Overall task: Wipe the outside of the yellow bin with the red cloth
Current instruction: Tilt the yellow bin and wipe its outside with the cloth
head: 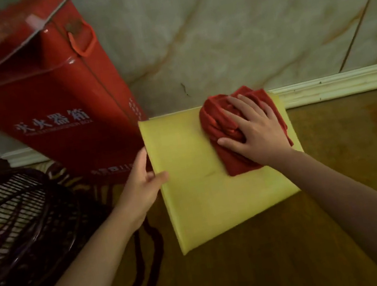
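The yellow bin [198,191] lies on the floor with one flat side facing up, its far end near the wall. A crumpled red cloth [215,118] rests on that side near the far right corner. My right hand [255,131] lies flat on the cloth with fingers spread, pressing it against the bin. My left hand [141,183] grips the bin's left edge, thumb on the top face and fingers around the side.
A tall red metal box [49,91] with white lettering stands just left of the bin against the wall. A dark wire fan guard [14,229] sits at the left. White skirting [337,85] runs along the marble-patterned wall; wooden floor [344,141] lies to the right.
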`<state>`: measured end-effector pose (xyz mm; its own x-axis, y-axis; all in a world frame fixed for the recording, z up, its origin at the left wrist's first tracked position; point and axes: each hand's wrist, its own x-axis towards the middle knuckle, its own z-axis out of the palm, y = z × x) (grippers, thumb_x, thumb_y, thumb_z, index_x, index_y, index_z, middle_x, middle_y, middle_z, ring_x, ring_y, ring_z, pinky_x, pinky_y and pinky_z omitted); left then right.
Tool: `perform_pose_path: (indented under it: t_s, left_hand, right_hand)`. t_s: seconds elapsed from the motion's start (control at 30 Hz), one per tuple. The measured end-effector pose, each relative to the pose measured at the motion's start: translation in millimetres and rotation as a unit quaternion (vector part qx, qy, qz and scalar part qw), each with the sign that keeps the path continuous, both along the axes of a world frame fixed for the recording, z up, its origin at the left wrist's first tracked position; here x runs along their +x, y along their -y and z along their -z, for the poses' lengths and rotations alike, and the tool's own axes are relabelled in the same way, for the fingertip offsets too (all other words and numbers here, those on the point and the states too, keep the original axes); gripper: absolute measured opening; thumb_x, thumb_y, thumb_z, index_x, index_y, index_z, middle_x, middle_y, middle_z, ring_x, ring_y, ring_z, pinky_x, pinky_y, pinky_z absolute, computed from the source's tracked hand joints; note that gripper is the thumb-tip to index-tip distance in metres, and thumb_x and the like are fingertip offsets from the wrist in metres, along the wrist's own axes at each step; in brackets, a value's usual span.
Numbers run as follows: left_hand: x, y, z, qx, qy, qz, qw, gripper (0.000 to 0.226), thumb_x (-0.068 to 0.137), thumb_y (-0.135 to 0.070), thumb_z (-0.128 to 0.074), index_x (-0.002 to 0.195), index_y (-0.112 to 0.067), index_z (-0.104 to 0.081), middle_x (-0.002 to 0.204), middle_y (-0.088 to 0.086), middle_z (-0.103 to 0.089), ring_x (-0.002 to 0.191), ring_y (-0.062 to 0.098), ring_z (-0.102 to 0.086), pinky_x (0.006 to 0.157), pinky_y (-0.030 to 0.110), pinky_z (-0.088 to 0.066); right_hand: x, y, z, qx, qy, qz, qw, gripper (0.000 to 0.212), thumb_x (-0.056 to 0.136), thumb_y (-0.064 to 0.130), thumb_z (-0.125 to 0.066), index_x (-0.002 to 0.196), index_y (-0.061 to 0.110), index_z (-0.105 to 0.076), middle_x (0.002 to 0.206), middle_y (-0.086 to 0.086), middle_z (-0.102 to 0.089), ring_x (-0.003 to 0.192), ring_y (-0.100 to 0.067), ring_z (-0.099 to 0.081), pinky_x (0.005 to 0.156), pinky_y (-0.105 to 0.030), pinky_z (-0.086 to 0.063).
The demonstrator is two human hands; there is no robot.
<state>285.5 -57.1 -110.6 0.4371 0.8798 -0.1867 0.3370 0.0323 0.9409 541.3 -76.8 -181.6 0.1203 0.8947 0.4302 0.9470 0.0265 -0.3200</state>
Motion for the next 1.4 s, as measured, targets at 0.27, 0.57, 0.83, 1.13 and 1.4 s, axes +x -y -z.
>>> perform_pose_path:
  t_s: [0.27,0.57,0.83,1.13,1.4]
  left_hand:
    - [-5,-15,9,-0.098,0.036,-0.051,0.993,0.050,0.088,-0.005,-0.050,0.121,-0.042,-0.040,0.103,0.002,-0.070,0.082,0.018,-0.071,0.058,0.028,-0.056]
    - [3,-21,2,-0.084,0.033,-0.018,0.996,0.049,0.088,-0.003,-0.048,0.116,-0.044,-0.044,0.092,-0.003,-0.072,0.072,0.016,-0.071,0.057,0.027,-0.056]
    - [16,-40,-7,-0.080,0.003,0.037,0.996,0.054,0.087,-0.004,-0.049,0.124,-0.043,-0.037,0.102,0.003,-0.069,0.075,0.016,-0.071,0.062,0.028,-0.057]
    - [33,14,-9,-0.054,-0.011,0.026,0.998,0.094,0.068,-0.016,-0.071,0.141,-0.041,-0.016,0.104,-0.008,-0.070,0.093,0.004,-0.065,0.081,0.029,-0.051]
    - [7,54,-4,-0.084,-0.002,-0.002,0.996,0.087,0.080,-0.003,-0.061,0.141,-0.043,-0.013,0.089,-0.006,-0.075,0.083,0.007,-0.069,0.059,0.018,-0.053]
  right_hand:
    - [19,3,24,-0.106,-0.126,0.096,0.982,0.067,0.088,0.061,-0.014,0.147,0.029,-0.015,0.159,0.000,-0.009,0.145,-0.019,0.000,0.115,-0.051,-0.004]
    - [-91,16,-13,0.036,-0.150,-0.089,0.984,0.061,0.087,0.044,-0.046,0.139,0.032,-0.016,0.158,-0.006,-0.013,0.140,-0.023,-0.026,0.106,-0.060,-0.019]
    - [-28,-4,1,-0.041,-0.046,-0.041,0.997,0.058,0.084,0.068,-0.024,0.140,0.050,-0.021,0.157,0.005,-0.017,0.145,-0.016,-0.004,0.109,-0.064,-0.006]
    - [55,-2,25,-0.166,-0.262,0.205,0.928,0.061,0.087,0.064,-0.026,0.141,0.036,-0.029,0.155,0.000,-0.024,0.142,-0.025,-0.018,0.109,-0.063,-0.016]
    - [-1,17,4,-0.126,-0.226,0.109,0.960,0.067,0.082,0.071,-0.027,0.142,0.039,-0.027,0.157,0.005,-0.019,0.143,-0.021,-0.014,0.109,-0.063,-0.007]
